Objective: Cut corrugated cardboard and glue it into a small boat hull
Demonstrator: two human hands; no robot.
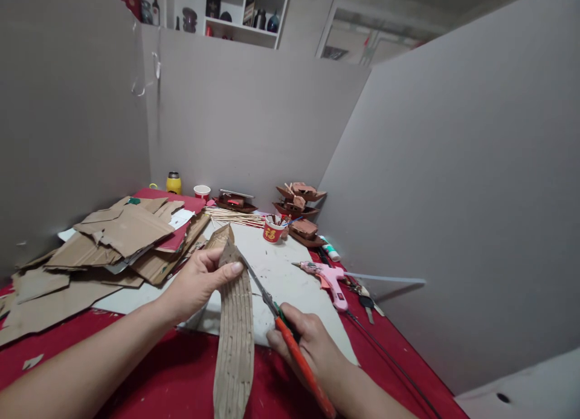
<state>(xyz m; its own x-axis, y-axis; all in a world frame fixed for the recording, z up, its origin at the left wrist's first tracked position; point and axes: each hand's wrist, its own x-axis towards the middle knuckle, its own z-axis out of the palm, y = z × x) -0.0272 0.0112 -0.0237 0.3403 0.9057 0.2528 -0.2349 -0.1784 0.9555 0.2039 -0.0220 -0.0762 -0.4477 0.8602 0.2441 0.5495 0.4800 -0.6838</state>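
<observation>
My left hand (203, 281) pinches a long brown cardboard strip (234, 340) near its pointed far end, thumb on top. The strip hangs toward me, with ridges running along its length. In my right hand (312, 340) is a pair of scissors (292, 344) with red-orange and green handles. Their blades reach up to the strip's right edge by my left thumb; whether they touch it I cannot tell for sure. Behind the strip's tip lies another curved cardboard piece (219, 236).
Torn cardboard (131, 231) is heaped at the left. A pink glue gun (328, 279) lies at the right on a white sheet (272, 268) over red cloth (176, 370). Behind are a red cup (274, 230), thin sticks (235, 217) and model boats (301, 192). Grey panels (254, 116) enclose the table.
</observation>
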